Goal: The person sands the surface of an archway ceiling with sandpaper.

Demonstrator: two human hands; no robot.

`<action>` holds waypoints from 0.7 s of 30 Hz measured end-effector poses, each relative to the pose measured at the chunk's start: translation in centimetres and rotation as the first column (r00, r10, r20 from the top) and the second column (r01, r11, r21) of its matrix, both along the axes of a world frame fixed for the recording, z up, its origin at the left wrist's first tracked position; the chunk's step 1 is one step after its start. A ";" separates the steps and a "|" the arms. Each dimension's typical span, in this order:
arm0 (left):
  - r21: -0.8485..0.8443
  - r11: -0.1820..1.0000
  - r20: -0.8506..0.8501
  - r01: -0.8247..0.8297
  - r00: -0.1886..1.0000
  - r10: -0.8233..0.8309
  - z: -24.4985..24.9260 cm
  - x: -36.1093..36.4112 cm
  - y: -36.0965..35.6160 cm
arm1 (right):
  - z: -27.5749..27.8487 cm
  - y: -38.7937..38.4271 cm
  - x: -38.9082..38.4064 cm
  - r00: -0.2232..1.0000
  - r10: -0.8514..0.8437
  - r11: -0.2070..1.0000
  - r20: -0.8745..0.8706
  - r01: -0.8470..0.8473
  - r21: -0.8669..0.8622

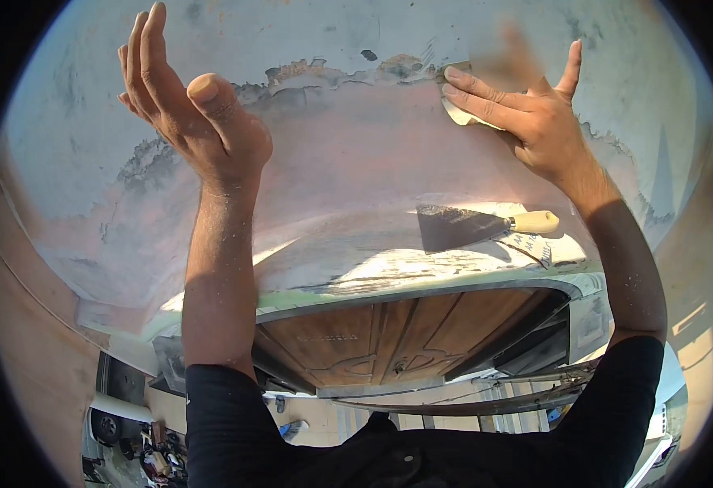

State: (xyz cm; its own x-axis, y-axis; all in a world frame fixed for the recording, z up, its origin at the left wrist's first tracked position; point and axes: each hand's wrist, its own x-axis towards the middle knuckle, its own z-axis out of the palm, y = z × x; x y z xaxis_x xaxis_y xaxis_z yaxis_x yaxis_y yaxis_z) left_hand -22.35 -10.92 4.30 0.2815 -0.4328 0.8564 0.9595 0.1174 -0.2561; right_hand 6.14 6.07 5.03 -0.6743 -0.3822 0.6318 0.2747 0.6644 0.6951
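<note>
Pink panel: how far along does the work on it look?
Done: a broad pink patch is bare. In hand: the right hand presses a sandpaper sheet at its upper edge; the left hand is open, empty. Left: the flaking paint edge around it looks rough; the putty knife lies untouched.

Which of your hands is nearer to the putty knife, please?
Right. The right hand lies just above the putty knife; the left hand is raised far off to its upper left.

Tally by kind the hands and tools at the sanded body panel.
Hands: 2, the left hand raised and open, the right hand flat on the sandpaper
Sandpaper piece: 1
Putty knife: 1
Total: 4
</note>
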 end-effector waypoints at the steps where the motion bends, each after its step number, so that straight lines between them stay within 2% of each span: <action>1: 0.003 0.999 0.000 0.039 0.999 -0.039 0.2 -0.4 -0.1 | 0.2 0.0 -0.3 1.000 -0.014 1.000 -0.023 0.014 0.005; 2: -0.018 0.999 0.015 0.032 0.999 -0.032 0.3 -0.9 0.3 | 0.0 0.3 -1.9 0.999 0.036 0.999 -0.029 -0.036 0.001; 4: 0.079 0.990 -0.238 0.118 0.966 -0.096 0.8 -1.1 1.4 | 0.7 -2.8 -8.4 0.990 0.142 0.989 0.015 -0.142 -0.042; 5: 0.083 0.990 -0.242 0.111 0.966 -0.088 0.8 -0.6 0.9 | 1.5 -4.5 -11.3 0.975 0.211 0.977 0.062 -0.208 -0.056; 7: -0.044 0.999 -0.107 0.025 0.994 -0.029 -0.3 0.1 -0.6 | 2.3 -6.5 -13.6 0.979 0.188 0.981 0.082 -0.190 0.027; 8: -0.026 1.000 -0.092 0.013 0.996 -0.015 -0.4 -0.6 -0.8 | 2.5 -7.0 -14.1 0.983 0.156 0.981 0.099 -0.166 0.102; 10: 0.080 0.988 -0.193 -0.131 0.971 0.145 -0.4 -2.7 -1.0 | 2.3 -5.2 -11.2 0.984 0.138 0.986 0.108 -0.147 0.074; 11: 0.083 0.988 -0.187 -0.131 0.972 0.144 -0.6 -3.0 -1.3 | 2.2 -3.7 -8.9 0.990 0.106 0.993 0.098 -0.109 0.035; 15: 0.061 0.997 0.057 -0.055 0.997 0.052 0.0 -3.4 -1.7 | 2.8 0.4 -0.2 0.998 0.019 0.998 0.055 -0.023 0.057; 16: 0.069 0.996 0.127 -0.053 0.991 0.044 0.2 -3.7 -1.7 | 3.4 0.7 -0.3 0.999 -0.025 0.997 0.045 0.022 0.070; 17: 0.100 0.993 0.105 -0.059 0.993 0.048 0.4 -3.7 -1.1 | 3.6 1.5 -1.3 0.999 -0.020 0.997 0.046 0.016 0.073; 20: -0.022 0.998 0.059 -0.054 0.997 0.055 0.0 -1.3 -0.7 | 2.9 -2.8 -7.5 0.990 0.114 0.991 0.078 -0.119 0.055; 21: -0.030 1.000 0.031 -0.008 0.999 0.009 -0.2 -1.2 -0.4 | 3.0 -4.2 -9.6 0.985 0.149 0.985 0.084 -0.155 0.079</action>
